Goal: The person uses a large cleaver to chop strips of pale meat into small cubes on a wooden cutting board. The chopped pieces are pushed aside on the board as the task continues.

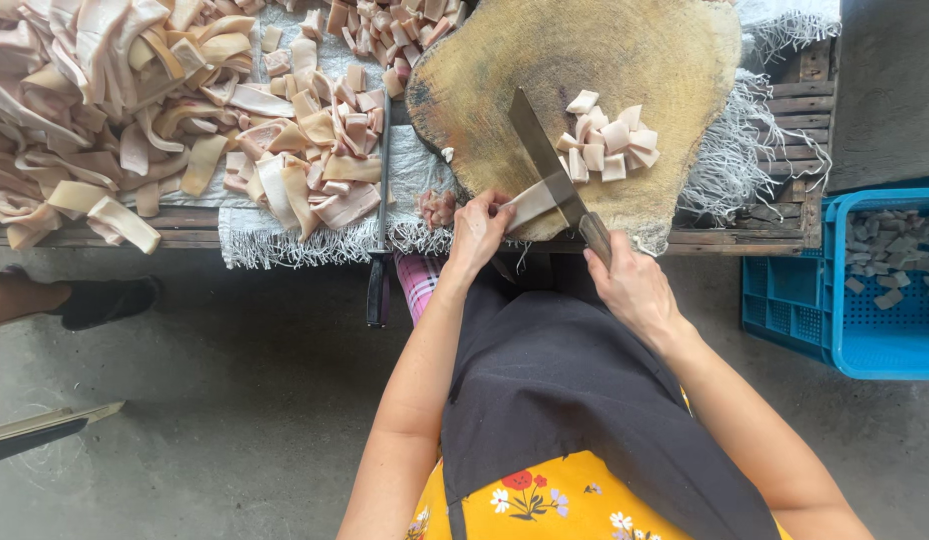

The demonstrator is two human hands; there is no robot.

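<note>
At the centre of the frame, on the near edge of the round wooden block, the left hand pinches the end of a pale strip, fingers clenched on it just short of the blade. The right hand is closed round the handle of a cleaver, whose blade runs up and left across the strip and the block. Just right of the blade lies a small heap of cut pieces, near the steel but apart from it. The upper and left parts of the block are bare wood. The block sits on a slatted worktop over a frayed white cloth, its near rim level with the worktop edge where both hands work. To the left, a large pile of uncut strips fills the upper left, spreading close to the block's left rim. A second knife lies between pile and block, its handle hanging past the worktop edge. At the right edge stands a blue crate holding grey bits. Lower left, bare concrete floor lies open.
</note>
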